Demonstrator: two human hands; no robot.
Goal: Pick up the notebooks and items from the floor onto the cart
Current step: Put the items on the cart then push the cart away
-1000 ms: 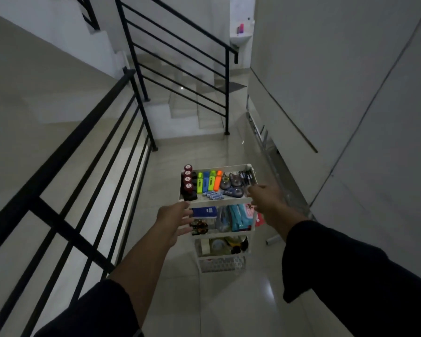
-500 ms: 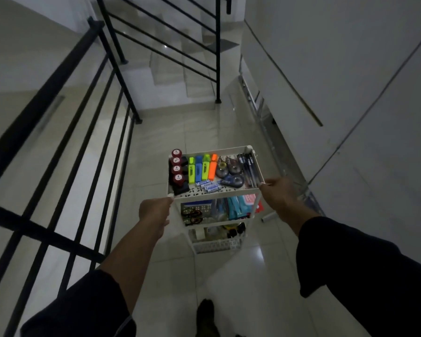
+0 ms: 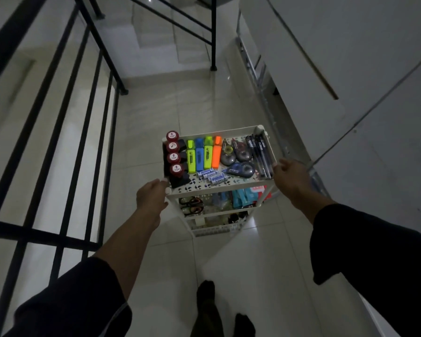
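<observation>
A white three-tier cart (image 3: 238, 184) stands on the tiled floor in front of me. Its top tray carries red-capped stamps (image 3: 174, 156), several highlighters (image 3: 203, 154), correction tapes (image 3: 238, 158), batteries (image 3: 210, 175) and dark pens (image 3: 260, 154). Scissors (image 3: 191, 205) and teal packs (image 3: 243, 198) lie on the middle tier. My left hand (image 3: 152, 197) grips the tray's near left corner. My right hand (image 3: 289, 177) holds the near right corner. No notebooks are visible on the floor.
A black metal railing (image 3: 66, 122) runs along the left. Stairs (image 3: 161, 42) rise ahead behind another black rail. A white wall (image 3: 350, 93) and a folded metal ladder (image 3: 260, 76) line the right side. My feet (image 3: 207, 302) show at the bottom.
Both hands have come from reaching toward the cart to holding its top tray corners. The view has tilted down and closer, and my feet have come into view.
</observation>
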